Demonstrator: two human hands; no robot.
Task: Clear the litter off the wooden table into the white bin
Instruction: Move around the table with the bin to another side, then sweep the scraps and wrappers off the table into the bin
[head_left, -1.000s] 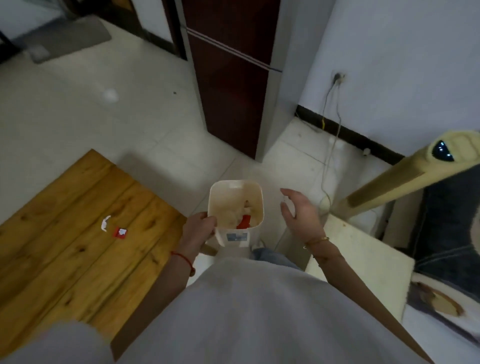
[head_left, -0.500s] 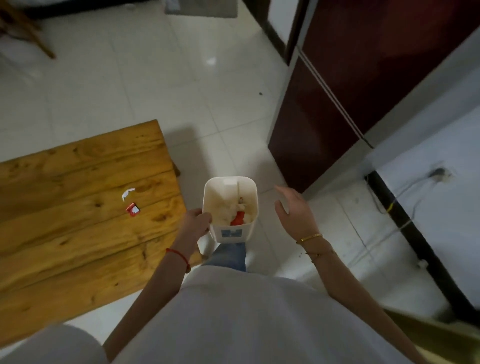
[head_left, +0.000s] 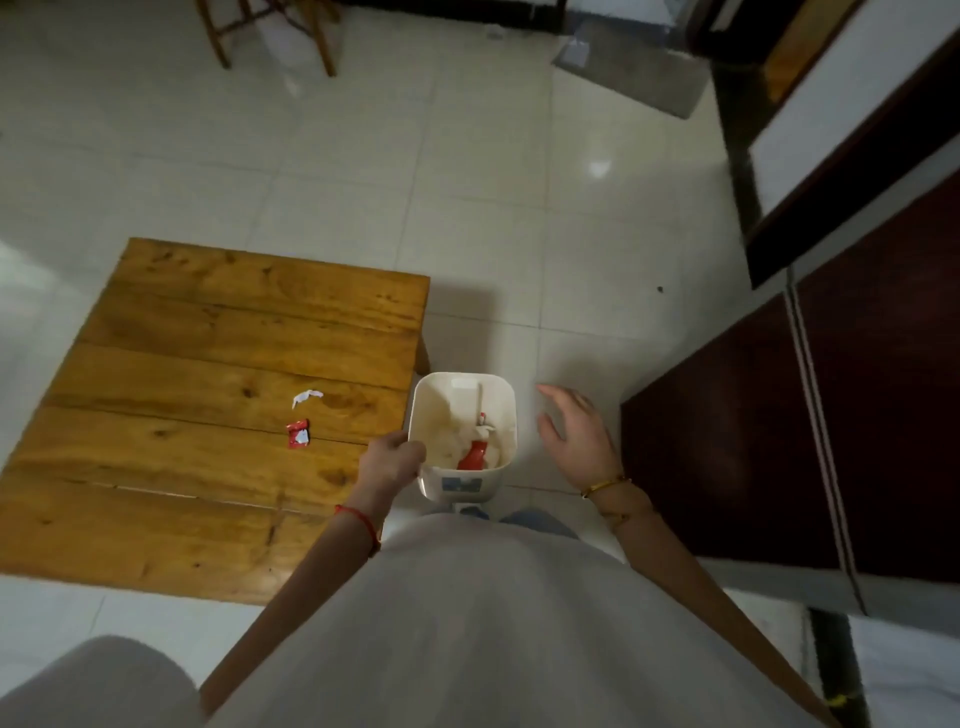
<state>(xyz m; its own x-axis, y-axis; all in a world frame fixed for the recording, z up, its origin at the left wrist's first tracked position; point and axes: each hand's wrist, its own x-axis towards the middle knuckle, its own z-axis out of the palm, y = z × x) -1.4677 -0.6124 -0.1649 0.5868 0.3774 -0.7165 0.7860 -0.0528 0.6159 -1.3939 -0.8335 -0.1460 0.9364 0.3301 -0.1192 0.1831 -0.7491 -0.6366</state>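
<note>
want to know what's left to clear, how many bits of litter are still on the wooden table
2. A white scrap and a red wrapper just nearer the person, both on the wooden table towards its bin-side edge. The body hides the table's near corner.

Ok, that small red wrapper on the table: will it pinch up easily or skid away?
The red wrapper looks crumpled and thin, so probably very light and floppy. Its raised creases should give fingertips an edge. The wooden table looks glossy, so a push may slide it.
</note>
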